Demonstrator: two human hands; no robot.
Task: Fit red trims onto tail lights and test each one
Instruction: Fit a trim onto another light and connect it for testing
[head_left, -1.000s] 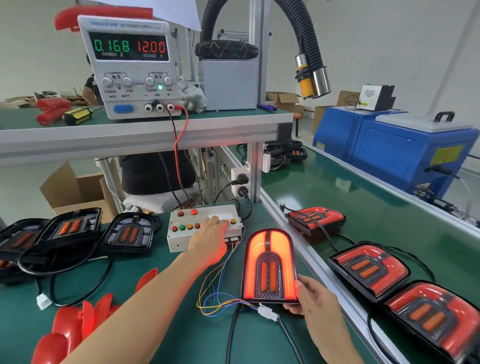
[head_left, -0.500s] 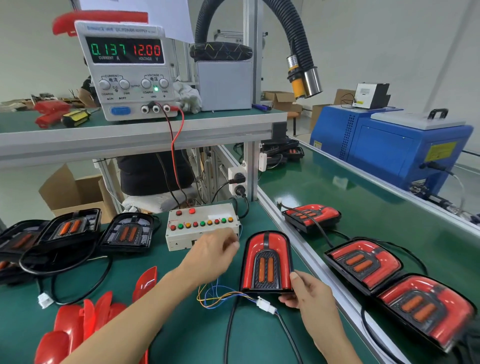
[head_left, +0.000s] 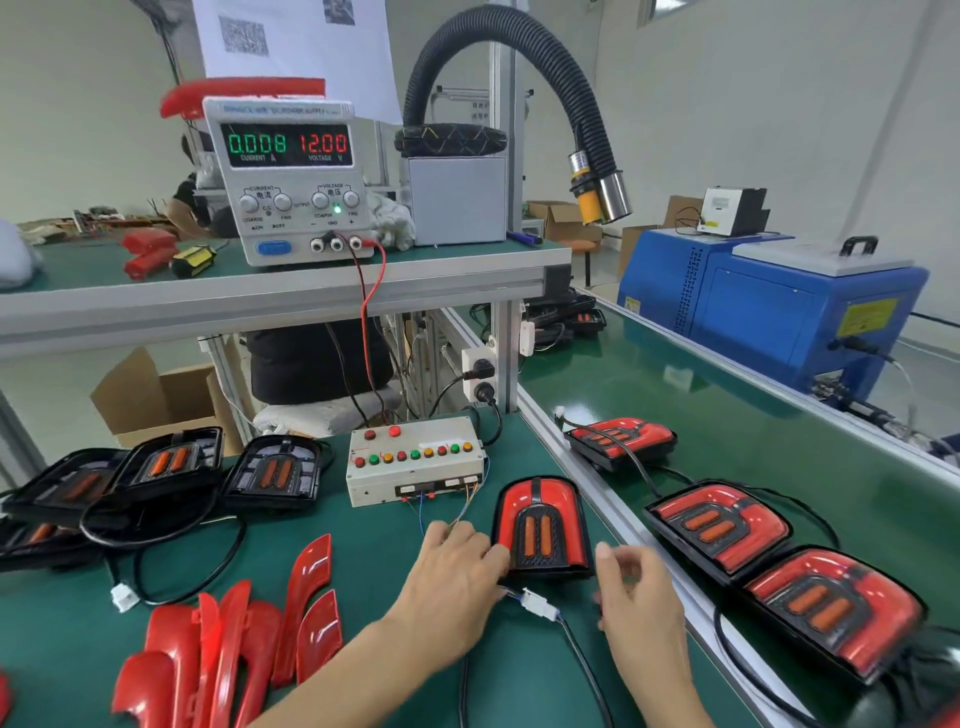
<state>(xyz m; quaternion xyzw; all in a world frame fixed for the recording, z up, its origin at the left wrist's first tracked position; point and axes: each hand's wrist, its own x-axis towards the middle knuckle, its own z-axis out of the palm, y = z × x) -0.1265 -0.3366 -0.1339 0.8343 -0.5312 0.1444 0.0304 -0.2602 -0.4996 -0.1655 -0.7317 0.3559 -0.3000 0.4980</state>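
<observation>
Tail light (head_left: 540, 525): unlit, laid flat on the green tabletop (head_left: 363, 561).
Left hand (head_left: 452, 582): fingers loosely spread, rested at its seven o'clock.
Right hand (head_left: 641, 597): relaxed, nothing held, at five o'clock.

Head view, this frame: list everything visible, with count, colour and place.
tail light: one, red and black, unlit, between the hands
white connector: one, below it
finished tail lights: three, red, on conveyor at right
untrimmed tail lights: at least three, black, left
red trims: a pile, lower left
test box: one, white, coloured buttons
power supply: one, on shelf, reads 0.008 and 12.00
blue machine: one, right
left hand: touches the tail light's left edge
right hand: fingers loosely curled, holding nothing
</observation>
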